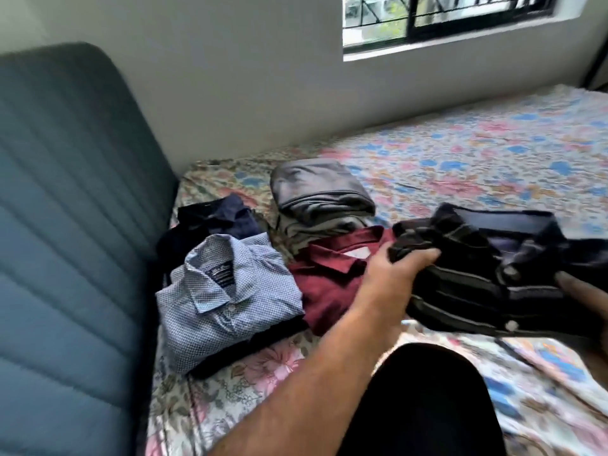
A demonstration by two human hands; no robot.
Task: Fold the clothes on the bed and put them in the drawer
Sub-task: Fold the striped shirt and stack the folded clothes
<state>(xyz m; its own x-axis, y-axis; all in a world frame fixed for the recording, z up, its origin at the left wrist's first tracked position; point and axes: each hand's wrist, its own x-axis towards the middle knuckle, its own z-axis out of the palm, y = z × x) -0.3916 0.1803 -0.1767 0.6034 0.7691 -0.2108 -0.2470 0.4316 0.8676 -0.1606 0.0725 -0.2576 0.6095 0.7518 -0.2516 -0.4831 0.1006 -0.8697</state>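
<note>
A folded dark striped shirt (477,274) is held above the bed (460,153), its left edge gripped by the left hand (391,274); the right hand (582,291) grips its right side, fingers curled, beside the maroon shirt (329,284).

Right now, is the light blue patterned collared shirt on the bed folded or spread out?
Folded. The light blue patterned shirt lies as a compact rectangle, collar on top and buttoned, sleeves tucked out of sight, on the floral bedsheet.
</note>
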